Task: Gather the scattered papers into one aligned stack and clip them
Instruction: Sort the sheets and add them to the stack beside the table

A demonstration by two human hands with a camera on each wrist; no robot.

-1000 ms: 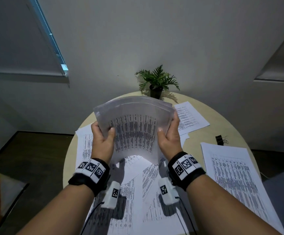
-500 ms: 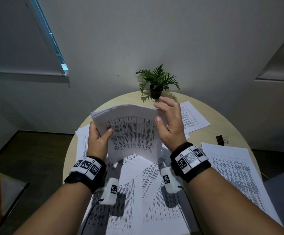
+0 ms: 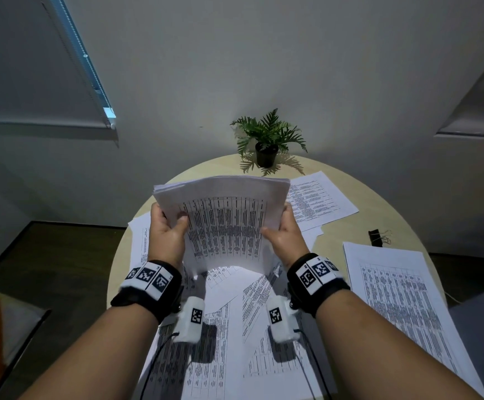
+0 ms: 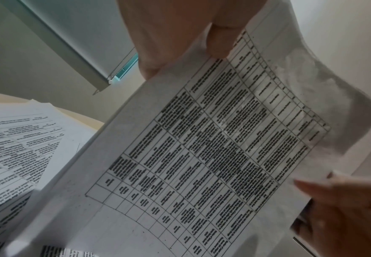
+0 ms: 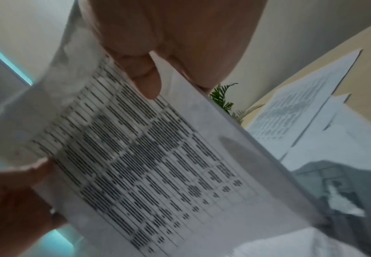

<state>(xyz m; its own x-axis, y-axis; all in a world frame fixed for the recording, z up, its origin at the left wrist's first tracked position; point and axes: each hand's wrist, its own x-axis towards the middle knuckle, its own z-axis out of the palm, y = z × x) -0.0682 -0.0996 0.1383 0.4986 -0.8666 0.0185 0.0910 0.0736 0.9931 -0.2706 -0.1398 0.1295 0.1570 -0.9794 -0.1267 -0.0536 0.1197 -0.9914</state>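
The left hand (image 3: 168, 236) grips the left edge of the stack (image 3: 224, 223), thumb (image 3: 181, 226) curled over the printed front sheet and the other fingers behind the paper. The right hand (image 3: 285, 238) grips the right edge the same way, thumb (image 3: 269, 233) on the front and fingers wrapped behind. In the left wrist view the thumb (image 4: 221, 40) presses on the sheet's margin beside a printed table; in the right wrist view, which is blurred, the thumb (image 5: 146, 78) lies on the table's rows. The stack stands nearly upright between the hands, above the middle of the table (image 3: 359, 194), its lower edge down among loose sheets (image 3: 223, 327) that lie overlapped and askew under the wrists. Its top edges are slightly fanned at the left corner. More loose paper pokes out to the left of the left hand. To the right lies a separate sheet (image 3: 402, 301) near the table's edge, and another sheet (image 3: 318, 197) lies farther back. A black clip (image 3: 376, 237) sits on the bare wood between those two. A potted plant (image 3: 268, 142) stands at the far edge by the wall.
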